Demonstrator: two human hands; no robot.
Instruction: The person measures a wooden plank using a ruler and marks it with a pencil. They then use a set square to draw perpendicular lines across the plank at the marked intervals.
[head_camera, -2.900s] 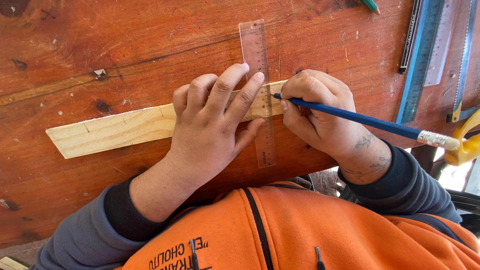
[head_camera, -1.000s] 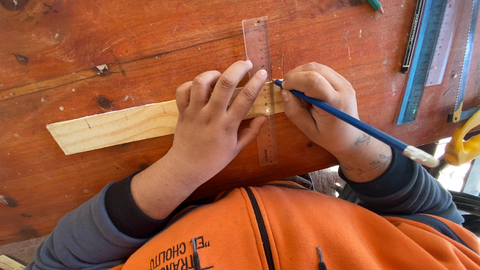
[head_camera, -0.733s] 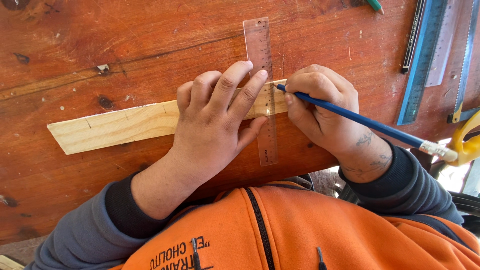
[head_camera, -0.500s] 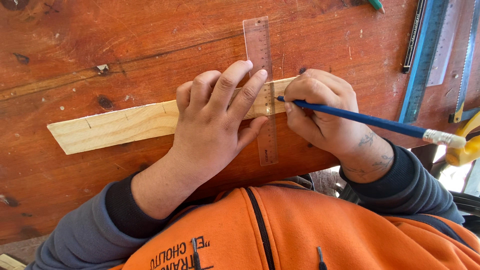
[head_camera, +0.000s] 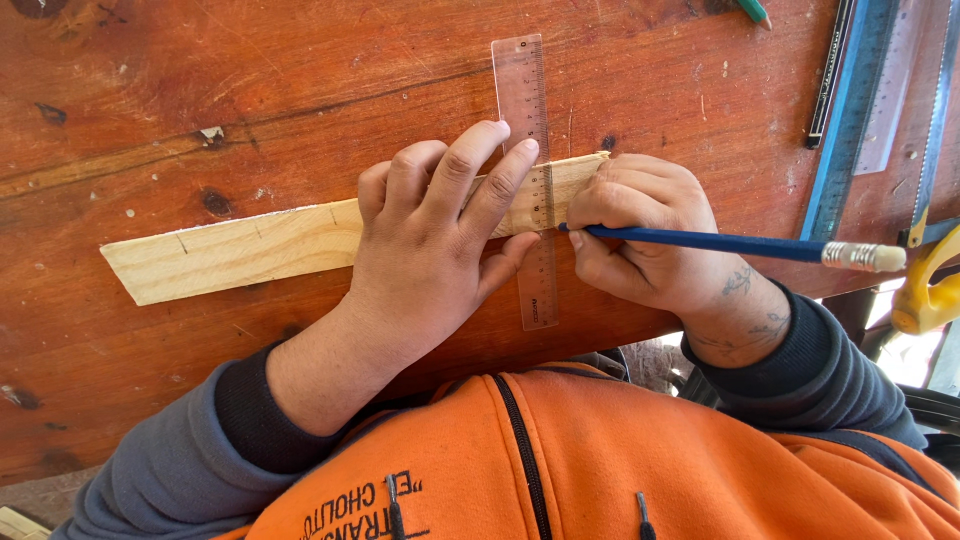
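Note:
A pale wooden strip lies slanted across the reddish wooden table. A clear plastic ruler crosses the strip near its right end. My left hand presses flat on the strip, its fingertips pinning the ruler. My right hand grips a blue pencil with a white eraser end. The pencil tip touches the ruler's right edge at the strip's near edge. Small pencil ticks mark the strip further left.
A blue metal straightedge, a black pen and a saw blade lie at the right of the table. A yellow handle hangs off the right edge. A green pencil tip shows at the top.
My right hand has drawn the pencil tip along the ruler from the strip's far edge toward me. The left hand, ruler and strip have stayed put.

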